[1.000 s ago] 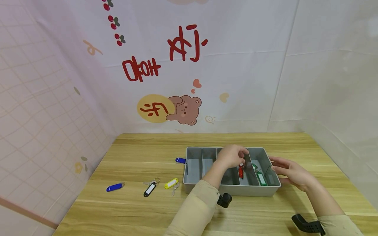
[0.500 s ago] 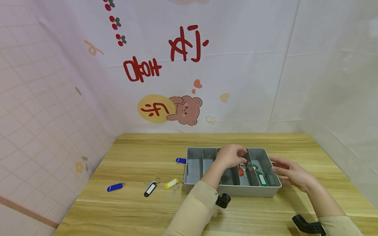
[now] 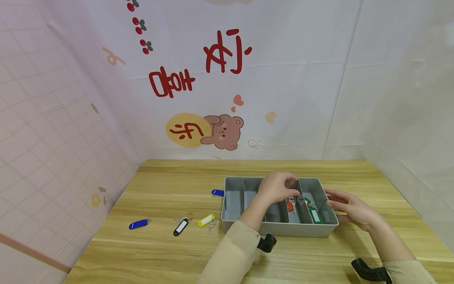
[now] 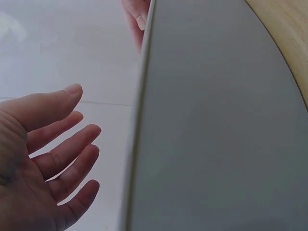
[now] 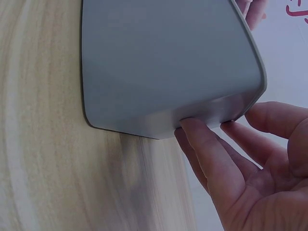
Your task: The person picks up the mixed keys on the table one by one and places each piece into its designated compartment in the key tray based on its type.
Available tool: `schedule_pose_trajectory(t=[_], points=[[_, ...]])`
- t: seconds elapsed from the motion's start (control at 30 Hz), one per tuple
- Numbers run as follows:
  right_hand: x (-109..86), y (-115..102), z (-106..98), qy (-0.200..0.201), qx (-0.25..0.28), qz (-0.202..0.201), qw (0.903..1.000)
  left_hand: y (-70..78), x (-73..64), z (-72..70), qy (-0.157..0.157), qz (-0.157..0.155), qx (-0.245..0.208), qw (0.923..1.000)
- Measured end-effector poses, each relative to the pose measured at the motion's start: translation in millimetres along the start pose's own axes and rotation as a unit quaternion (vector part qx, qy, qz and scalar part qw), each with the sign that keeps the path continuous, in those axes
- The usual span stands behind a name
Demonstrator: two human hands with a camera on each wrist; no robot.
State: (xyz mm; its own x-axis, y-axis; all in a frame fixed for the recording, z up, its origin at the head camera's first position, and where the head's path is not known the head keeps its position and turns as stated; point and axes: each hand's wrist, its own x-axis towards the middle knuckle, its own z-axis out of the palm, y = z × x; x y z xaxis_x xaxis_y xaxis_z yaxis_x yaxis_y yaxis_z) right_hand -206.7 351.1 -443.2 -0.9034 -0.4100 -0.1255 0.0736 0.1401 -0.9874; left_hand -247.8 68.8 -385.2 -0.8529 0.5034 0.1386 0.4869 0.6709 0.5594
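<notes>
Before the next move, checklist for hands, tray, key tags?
1. Left hand empty: ok, nothing between its fingers.
2. Right hand on divided tray end: ok, fingers touching.
3. Red key tag inside tray: ok.
4. Green key tag in end compartment: ok.
5. Yellow key tag, black key tag, two blue key tags inside tray: not ok, on table.
6. Middle compartment contents: cannot tell, partly covered.

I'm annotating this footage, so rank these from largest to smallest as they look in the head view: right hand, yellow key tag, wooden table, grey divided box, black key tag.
1. Wooden table
2. Grey divided box
3. Right hand
4. Black key tag and yellow key tag: too alike to rank
</notes>
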Motion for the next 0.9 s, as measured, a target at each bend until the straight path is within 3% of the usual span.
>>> schedule_pose_trajectory(t=[0.3,0.67,0.9], points=[[-0.4,-1,1,-0.001,0.001,-0.006,1.0,-4.8,-11.0,-13.0,0.016,0.025,-0.011,0.9995],[-0.5,0,1,0.01,-0.015,0.001,0.9998,-14.7,-20.6,-34.2,0.031,0.031,-0.067,0.9967],[0.3,0,1,0.01,-0.021,0.006,0.9997,-19.4,-26.3,-41.2,0.044,0.046,-0.067,0.9957]])
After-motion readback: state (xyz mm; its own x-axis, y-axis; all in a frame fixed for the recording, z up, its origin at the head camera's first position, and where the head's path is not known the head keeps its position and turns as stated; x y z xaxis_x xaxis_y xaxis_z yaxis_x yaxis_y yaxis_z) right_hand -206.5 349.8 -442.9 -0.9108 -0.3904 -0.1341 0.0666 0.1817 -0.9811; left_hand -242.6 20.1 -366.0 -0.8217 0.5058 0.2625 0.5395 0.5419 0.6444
